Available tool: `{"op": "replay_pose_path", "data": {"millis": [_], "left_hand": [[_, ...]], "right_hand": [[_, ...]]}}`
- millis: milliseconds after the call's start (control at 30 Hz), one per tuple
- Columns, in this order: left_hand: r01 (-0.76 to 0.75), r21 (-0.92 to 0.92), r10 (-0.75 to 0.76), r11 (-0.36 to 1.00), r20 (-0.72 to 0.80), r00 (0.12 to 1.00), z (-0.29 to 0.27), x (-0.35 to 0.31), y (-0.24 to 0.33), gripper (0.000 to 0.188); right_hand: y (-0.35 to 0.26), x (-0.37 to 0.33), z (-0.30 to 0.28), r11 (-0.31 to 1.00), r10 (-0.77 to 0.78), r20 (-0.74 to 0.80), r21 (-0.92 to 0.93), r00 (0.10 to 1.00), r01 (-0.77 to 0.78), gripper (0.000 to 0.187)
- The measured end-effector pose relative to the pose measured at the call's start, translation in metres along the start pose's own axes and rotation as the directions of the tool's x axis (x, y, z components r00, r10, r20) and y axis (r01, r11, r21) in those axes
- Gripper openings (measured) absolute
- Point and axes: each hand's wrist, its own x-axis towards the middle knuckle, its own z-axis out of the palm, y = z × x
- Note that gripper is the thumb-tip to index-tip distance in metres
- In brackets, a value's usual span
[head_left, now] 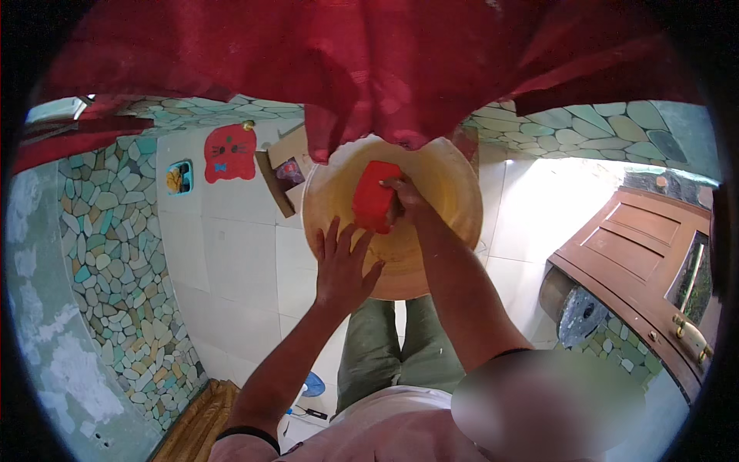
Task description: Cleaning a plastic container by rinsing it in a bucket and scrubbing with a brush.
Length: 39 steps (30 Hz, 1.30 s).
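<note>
I see my right hand (404, 196) with its grip closed on a red sponge (376, 196), pressed against the inside of the yellow basin (454, 192). My left hand (342, 266) lies flat with fingers spread on the basin's near rim, holding nothing. The basin sits in front of my knees, under a red cloth (369, 69) hanging from above. A wooden door (639, 246) stands open at right, white tiled floor (231, 254) below

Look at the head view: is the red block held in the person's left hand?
No, the red block is in the grip of the right hand, while the left hand lies flat against the yellow bowl.
</note>
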Motion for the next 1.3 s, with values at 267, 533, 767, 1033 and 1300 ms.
{"op": "replay_pose_path", "data": {"millis": [267, 533, 767, 1033, 1300], "left_hand": [[0.040, 0.022, -0.039, 0.999, -0.058, 0.998, 0.003, -0.014, -0.015, 0.043], [0.010, -0.034, -0.013, 0.999, -0.098, 0.995, 0.009, -0.008, -0.009, 0.038], [-0.019, -0.068, 0.011, 0.998, -0.117, 0.993, 0.010, -0.006, -0.004, 0.038], [0.002, -0.053, -0.007, 0.999, -0.099, 0.995, 0.012, -0.013, -0.014, 0.038], [0.005, -0.021, -0.007, 1.000, -0.102, 0.995, 0.013, -0.015, -0.017, 0.039]], "right_hand": [[0.015, 0.000, 0.035, 0.909, -0.010, -0.197, -0.411, 0.980, -0.073, 0.077], [0.022, -0.014, 0.025, -0.240, -0.454, 0.361, -0.930, 0.815, 0.278, 0.098], [0.015, 0.025, -0.008, 0.102, -0.596, 0.183, -0.949, 0.782, 0.299, 0.062], [0.039, 0.027, -0.023, -0.443, 0.242, 0.256, -0.829, 0.936, 0.341, 0.036], [0.046, -0.017, 0.025, -0.068, -0.359, -0.161, -0.978, 0.919, -0.198, 0.058]]}}
